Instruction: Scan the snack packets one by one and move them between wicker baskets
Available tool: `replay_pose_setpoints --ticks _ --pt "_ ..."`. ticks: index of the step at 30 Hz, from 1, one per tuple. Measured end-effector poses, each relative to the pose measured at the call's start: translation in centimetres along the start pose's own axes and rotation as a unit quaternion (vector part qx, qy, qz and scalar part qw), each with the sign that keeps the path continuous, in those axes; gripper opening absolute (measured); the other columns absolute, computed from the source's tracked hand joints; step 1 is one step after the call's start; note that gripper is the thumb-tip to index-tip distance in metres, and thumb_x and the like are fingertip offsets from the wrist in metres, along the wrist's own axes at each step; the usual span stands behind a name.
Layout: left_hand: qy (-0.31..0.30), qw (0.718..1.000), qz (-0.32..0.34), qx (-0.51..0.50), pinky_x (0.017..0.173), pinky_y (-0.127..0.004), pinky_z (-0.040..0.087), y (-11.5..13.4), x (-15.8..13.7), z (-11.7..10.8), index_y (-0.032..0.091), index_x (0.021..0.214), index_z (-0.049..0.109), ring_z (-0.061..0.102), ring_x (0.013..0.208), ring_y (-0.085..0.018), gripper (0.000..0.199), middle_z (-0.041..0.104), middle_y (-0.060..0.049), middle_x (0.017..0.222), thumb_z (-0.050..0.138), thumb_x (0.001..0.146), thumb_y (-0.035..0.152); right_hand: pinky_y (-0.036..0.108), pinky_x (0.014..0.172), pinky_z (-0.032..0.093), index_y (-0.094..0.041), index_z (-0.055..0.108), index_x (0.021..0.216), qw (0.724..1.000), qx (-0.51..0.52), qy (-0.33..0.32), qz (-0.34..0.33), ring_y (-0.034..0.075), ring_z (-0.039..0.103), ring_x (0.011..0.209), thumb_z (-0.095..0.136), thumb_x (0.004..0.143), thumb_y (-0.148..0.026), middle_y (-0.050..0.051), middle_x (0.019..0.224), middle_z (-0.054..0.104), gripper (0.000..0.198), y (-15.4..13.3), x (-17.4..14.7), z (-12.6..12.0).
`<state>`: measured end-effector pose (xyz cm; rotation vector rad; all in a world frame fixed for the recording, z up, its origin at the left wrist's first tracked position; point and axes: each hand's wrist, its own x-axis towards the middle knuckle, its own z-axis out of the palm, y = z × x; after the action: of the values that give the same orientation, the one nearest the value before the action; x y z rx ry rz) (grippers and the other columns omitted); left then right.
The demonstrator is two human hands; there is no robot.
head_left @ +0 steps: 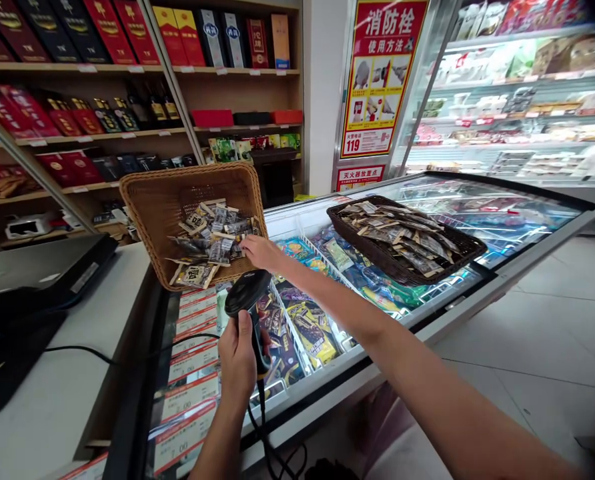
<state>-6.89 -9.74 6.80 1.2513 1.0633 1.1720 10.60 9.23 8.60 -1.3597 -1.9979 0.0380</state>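
My left hand (238, 357) is wrapped around the handle of a black barcode scanner (250, 290), held upright over the near left part of the freezer. A cable hangs from the scanner's base. My right hand (262, 255) reaches across to the right side of a tan wicker basket (152, 220). Its fingers are closed together at a small snack packet (245, 245), partly covering it. Several more small snack packets (217, 230) lie loose in the tilted basket.
A chest freezer (322, 383) with glass lids holds bagged frozen goods in wire dividers. On it rests a dark wicker tray (347, 230) of flat packets. Price labels (187, 403) line its left end. A counter (112, 287) stands left; boxed shelves are behind.
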Motion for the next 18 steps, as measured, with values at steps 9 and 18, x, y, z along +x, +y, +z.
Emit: replay_pose_setpoints --ticks 9,18 --pt "0.009 1.0 0.022 -0.019 0.041 -0.025 0.049 -0.6 0.3 -0.4 0.019 0.093 0.06 0.064 0.047 -0.017 0.064 0.067 0.0 0.059 0.059 0.088 0.083 0.028 0.065 0.058 -0.022 0.063 0.069 0.852 0.316 0.058 0.414 0.023 0.075 0.068 0.083 0.088 -0.036 -0.002 0.052 0.057 0.031 -2.0 5.8 6.8" --pt "0.007 0.998 0.039 -0.056 0.039 -0.025 0.045 -0.2 -0.1 0.2 0.018 0.096 0.062 0.064 0.048 -0.017 0.067 0.065 0.0 0.059 0.06 0.087 0.084 0.021 0.059 0.055 -0.025 0.045 0.086 0.805 0.49 0.114 0.314 0.011 0.065 0.052 0.064 0.101 -0.028 -0.011 0.062 0.053 0.024 -2.7 -0.7 2.7"
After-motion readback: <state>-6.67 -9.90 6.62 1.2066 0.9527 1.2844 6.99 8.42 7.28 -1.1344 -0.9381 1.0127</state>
